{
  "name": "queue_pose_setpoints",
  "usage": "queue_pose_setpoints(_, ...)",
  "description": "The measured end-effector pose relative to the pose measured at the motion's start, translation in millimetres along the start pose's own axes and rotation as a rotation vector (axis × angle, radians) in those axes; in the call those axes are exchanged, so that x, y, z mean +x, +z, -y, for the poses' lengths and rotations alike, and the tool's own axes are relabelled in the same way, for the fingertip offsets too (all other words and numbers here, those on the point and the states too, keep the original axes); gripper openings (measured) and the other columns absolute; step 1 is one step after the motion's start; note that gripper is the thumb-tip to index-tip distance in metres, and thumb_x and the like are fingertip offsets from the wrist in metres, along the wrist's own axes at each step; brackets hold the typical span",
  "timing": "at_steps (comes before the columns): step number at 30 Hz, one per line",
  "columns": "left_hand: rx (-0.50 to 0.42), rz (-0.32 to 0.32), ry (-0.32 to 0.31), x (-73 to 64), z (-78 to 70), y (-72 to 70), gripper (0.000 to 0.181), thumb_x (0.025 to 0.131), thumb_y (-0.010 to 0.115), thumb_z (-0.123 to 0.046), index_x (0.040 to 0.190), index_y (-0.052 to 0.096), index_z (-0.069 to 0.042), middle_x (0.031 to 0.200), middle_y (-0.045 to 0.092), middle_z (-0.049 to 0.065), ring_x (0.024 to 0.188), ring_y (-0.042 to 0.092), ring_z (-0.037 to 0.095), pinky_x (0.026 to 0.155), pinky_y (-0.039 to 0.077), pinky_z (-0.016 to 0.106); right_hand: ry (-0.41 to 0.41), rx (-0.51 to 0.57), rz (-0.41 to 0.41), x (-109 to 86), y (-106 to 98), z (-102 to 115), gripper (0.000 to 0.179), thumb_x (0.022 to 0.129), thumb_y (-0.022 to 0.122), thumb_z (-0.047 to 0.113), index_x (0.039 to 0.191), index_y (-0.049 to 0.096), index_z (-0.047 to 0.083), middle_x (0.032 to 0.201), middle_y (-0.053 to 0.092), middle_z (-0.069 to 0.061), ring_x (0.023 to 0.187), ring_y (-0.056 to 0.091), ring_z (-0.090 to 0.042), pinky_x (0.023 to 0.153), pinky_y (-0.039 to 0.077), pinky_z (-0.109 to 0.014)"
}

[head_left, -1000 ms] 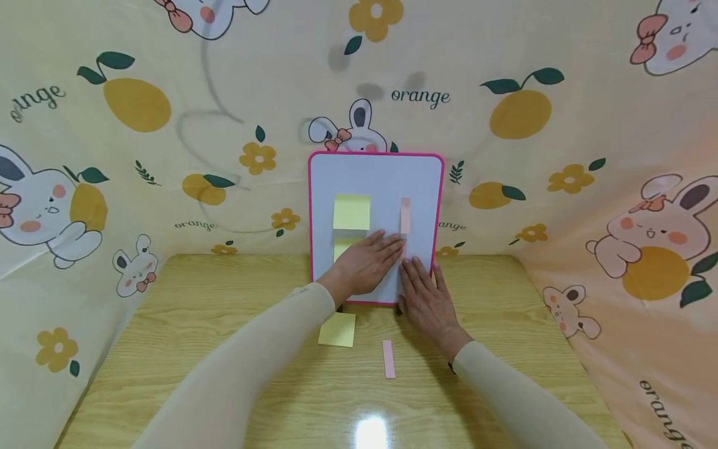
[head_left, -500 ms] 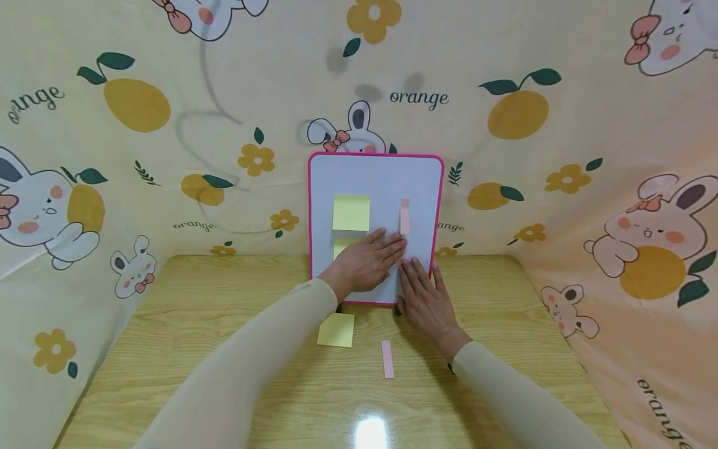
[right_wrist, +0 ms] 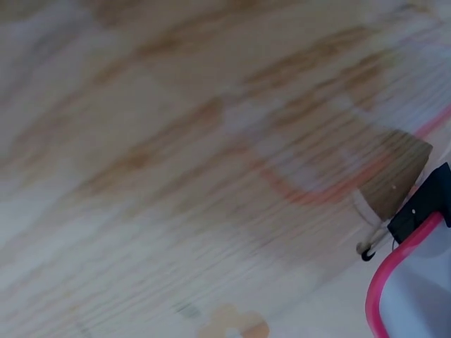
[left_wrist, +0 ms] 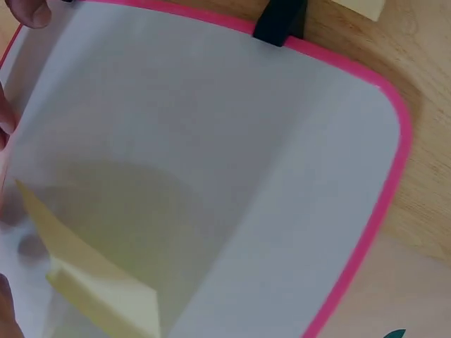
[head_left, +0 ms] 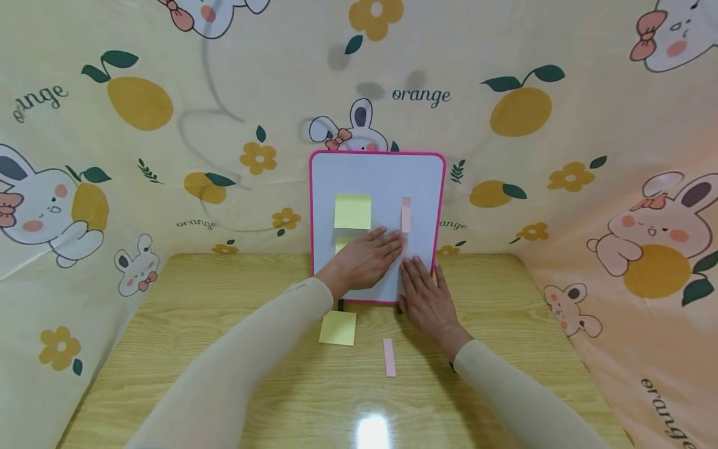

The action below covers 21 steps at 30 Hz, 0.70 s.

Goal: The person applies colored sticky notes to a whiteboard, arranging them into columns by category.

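Observation:
A whiteboard (head_left: 387,174) with a pink rim stands upright on the table. My left hand (head_left: 364,260) lies on its face with straight fingers, the fingertips over a lower pink paper strip (head_left: 404,248) that is mostly covered. Flat fingers of my right hand (head_left: 429,302) rest along the board's lower right side. Above them a second pink strip (head_left: 406,215) is stuck on. On the left is an upper yellow sticky note (head_left: 353,212); below it a lower yellow sticky note (left_wrist: 106,289), partly behind my left hand, lifts off the board at one end.
On the wooden table (head_left: 185,349) before the board lie a loose yellow sticky note (head_left: 338,328) and a loose pink strip (head_left: 389,358). Black feet (left_wrist: 278,24) hold up the board. A printed cloth (head_left: 269,75) hangs behind and at both sides.
My left fingertips shift slightly right over the lower pink strip, then back left. The right hand stays in place on the board.

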<state>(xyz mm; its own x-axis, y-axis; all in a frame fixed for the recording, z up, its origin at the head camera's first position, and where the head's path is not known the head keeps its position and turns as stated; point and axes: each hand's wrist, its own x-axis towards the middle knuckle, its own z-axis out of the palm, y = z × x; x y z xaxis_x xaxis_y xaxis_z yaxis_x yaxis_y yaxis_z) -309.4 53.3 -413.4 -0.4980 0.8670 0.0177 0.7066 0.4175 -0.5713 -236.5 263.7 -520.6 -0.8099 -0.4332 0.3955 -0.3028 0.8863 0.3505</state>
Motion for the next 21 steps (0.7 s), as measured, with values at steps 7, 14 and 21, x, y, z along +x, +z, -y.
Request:
queue_pose_setpoints(7, -0.022, 0.067, -0.005, 7.1, 0.9, -2.0, 0.063, 0.116, 0.030, -0.040, 0.170, 0.014, -0.013, 0.178, 0.011, -0.001, 0.165, 0.006, 0.017, 0.136, 0.003, 0.042, -0.002, 0.002, 0.006, -0.4, -1.6, -1.3, 0.071, 0.105, 0.056, 0.038, 0.164, 0.036, 0.004, 0.173, 0.030, -0.011, 0.163, 0.021, -0.029, 0.131, 0.018, -0.061)
queue_pose_setpoints(14, 0.023, 0.098, -0.002, 3.9, 2.3, -1.2, 0.062, 0.116, 0.027, -0.036, 0.170, 0.010, -0.011, 0.178, 0.008, 0.000, 0.165, 0.003, 0.018, 0.136, 0.004, 0.043, 0.001, -0.009, 0.022, -0.6, -2.9, -1.0, 0.073, 0.104, 0.058, 0.039, 0.164, 0.035, 0.005, 0.174, 0.029, -0.009, 0.164, 0.020, -0.028, 0.132, 0.019, -0.060)
queue_pose_setpoints(21, 0.042, 0.093, -0.008, 0.3, -2.2, 1.8, 0.061, 0.116, 0.028, -0.031, 0.170, 0.010, -0.009, 0.179, 0.007, 0.002, 0.166, 0.002, 0.020, 0.136, 0.004, 0.043, -0.007, 0.018, -0.025, -4.1, 1.3, -0.8, 0.071, 0.104, 0.057, 0.037, 0.163, 0.037, 0.003, 0.172, 0.033, -0.010, 0.163, 0.023, -0.030, 0.130, 0.024, -0.061)
